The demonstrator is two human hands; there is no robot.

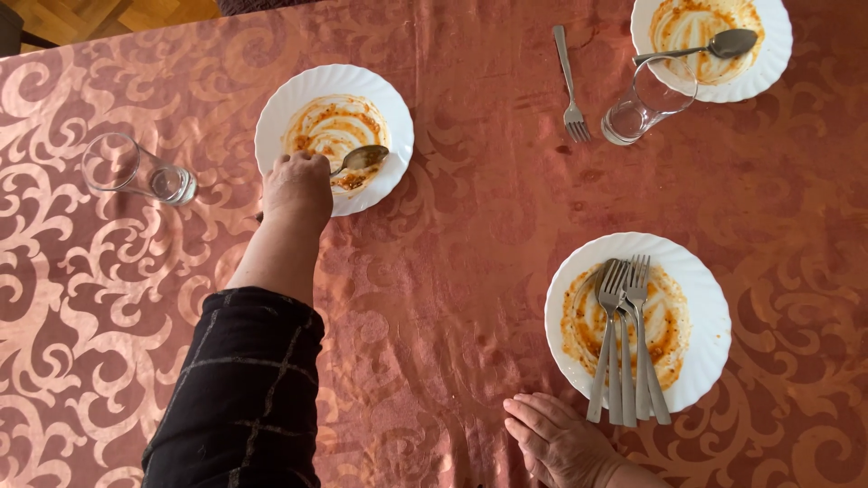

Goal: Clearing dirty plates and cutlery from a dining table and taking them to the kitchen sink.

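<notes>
Left hand [297,185] fingers closed on spoon [360,159]; right hand [556,438] fingers flat on tablecloth [452,271]

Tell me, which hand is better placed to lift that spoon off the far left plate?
The left hand: it is already on the spoon handle at that plate. The right hand rests flat on the tablecloth beside the near plate.

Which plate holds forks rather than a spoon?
The near-right plate, by the right hand: several forks lie on it. The other two plates each hold one spoon.
</notes>
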